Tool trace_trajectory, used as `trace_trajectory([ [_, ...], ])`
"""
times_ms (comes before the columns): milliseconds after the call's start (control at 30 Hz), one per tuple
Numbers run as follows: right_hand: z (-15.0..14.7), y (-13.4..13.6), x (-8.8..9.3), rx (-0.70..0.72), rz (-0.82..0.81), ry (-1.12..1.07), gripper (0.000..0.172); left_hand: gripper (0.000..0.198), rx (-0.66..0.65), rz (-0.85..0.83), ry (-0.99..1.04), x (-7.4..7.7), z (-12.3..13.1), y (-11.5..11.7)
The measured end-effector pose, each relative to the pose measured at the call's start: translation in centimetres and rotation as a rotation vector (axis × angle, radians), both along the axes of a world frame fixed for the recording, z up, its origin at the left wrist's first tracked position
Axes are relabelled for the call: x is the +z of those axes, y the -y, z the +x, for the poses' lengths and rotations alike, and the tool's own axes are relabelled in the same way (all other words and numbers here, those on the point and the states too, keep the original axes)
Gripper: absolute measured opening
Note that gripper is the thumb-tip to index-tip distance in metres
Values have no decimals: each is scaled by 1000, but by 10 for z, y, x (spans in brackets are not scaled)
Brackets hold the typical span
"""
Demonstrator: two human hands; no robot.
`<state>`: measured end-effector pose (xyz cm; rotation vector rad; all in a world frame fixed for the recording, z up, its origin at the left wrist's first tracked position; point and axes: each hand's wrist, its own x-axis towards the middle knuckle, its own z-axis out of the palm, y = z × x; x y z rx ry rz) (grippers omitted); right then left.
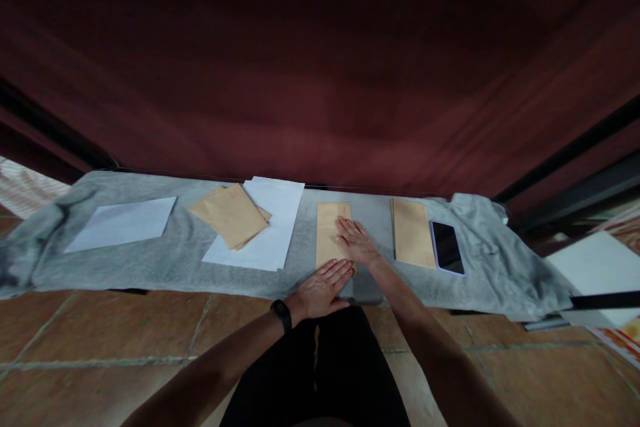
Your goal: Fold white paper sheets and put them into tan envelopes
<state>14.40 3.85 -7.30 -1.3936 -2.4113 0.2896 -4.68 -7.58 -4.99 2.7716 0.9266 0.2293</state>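
Observation:
A tan paper envelope [327, 230] lies flat on the grey cloth in front of me. My left hand [323, 288], with a dark band on its wrist, rests across the envelope's near end, fingers stretched out and pointing right. Spread flat on the envelope's right side is my right hand [356, 240], its fingers pointing up and left. Neither hand grips anything. Part of the envelope's near end is hidden under the hands. To the right lies a stack of tan envelopes [413, 233].
Left of me, several tan envelopes [233, 213] lie in a loose pile on white paper sheets [283, 220]. Another white sheet [123, 223] is farther left. A phone [448, 248] lies beside the right stack. Grey cloth [493, 260] covers the narrow bench; a dark red panel [320, 113] rises behind.

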Motion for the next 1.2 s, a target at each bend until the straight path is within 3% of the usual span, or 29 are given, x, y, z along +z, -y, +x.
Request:
trace_trajectory([
  [300, -12, -33, 9, -120, -69, 157, 61, 77, 6, 6, 31, 1, 1, 0],
  [533, -16, -37, 8, -165, -54, 172, 62, 73, 12, -22, 61, 2, 0, 0],
  [933, -2, 16, 9, 38, -61, 221, 59, 69, 33, 5, 92, -1, 1, 1],
  [1200, 8, 53, 15, 193, -96, 175, 53, 56, 53, 77, 131, -1, 3, 6],
])
